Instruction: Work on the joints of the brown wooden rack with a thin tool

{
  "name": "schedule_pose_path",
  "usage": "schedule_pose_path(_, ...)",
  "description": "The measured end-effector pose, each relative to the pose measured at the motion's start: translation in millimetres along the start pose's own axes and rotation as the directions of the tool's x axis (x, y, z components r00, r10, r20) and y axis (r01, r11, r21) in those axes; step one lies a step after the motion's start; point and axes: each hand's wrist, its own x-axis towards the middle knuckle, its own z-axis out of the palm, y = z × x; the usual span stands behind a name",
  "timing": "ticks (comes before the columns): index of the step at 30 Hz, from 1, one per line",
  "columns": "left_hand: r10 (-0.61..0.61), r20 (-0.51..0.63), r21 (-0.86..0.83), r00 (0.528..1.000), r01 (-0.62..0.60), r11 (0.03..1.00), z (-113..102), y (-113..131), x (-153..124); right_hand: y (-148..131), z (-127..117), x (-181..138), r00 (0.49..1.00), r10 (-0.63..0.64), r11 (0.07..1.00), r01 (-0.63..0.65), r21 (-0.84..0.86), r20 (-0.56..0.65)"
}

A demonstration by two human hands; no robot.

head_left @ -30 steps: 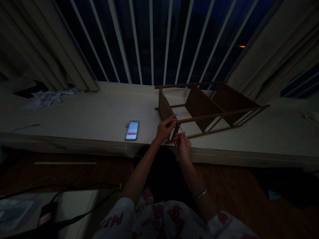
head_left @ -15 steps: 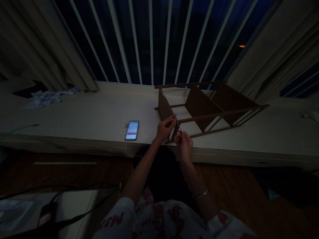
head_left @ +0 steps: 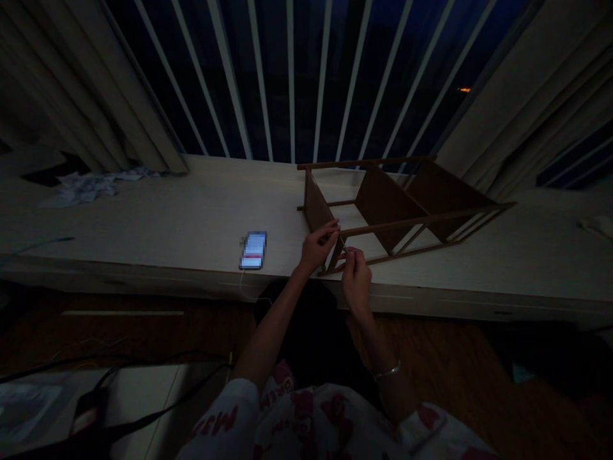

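Note:
A dark brown wooden shelf rack (head_left: 397, 207) lies on its side on a long pale ledge (head_left: 158, 220) under the window. My left hand (head_left: 317, 246) pinches the rack's near corner post. Just to its right, my right hand (head_left: 355, 276) holds a thin metal tool (head_left: 344, 245), its tip set against that same corner. The room is dim, so the tool's shape is hard to make out.
A lit phone (head_left: 253, 250) with a cable lies on the ledge left of my hands. Crumpled papers (head_left: 86, 186) sit at the ledge's far left. Curtains hang at both sides of the barred window. Cables and a pale board (head_left: 119, 399) lie on the floor at lower left.
My right hand has turned and risen slightly at the rack's corner, carrying the tool closer to my left hand. The left hand and the rack have stayed put.

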Motion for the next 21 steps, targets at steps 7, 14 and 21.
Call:
schedule_pose_path(7, -0.006, 0.002, -0.025, 1.000, 0.006, 1.000, 1.2, -2.2, 0.0, -0.1, 2.0, 0.3, 0.999, 0.043, 0.979, -0.036, 0.200, -0.031)
schedule_pose_path(14, 0.007, -0.001, -0.032, 1.000, -0.007, 0.999, 1.3, -1.9, -0.1, -5.2, 5.4, -0.2, 0.990, 0.092, 0.930, -0.048, 0.365, -0.104)
schedule_pose_path(21, 0.001, -0.002, -0.045, 1.000, -0.001, 0.999, 1.6, -3.1, -0.4, -0.1, 15.2, -0.6, 0.975, 0.217, 0.821, -0.153, 0.550, -0.054)
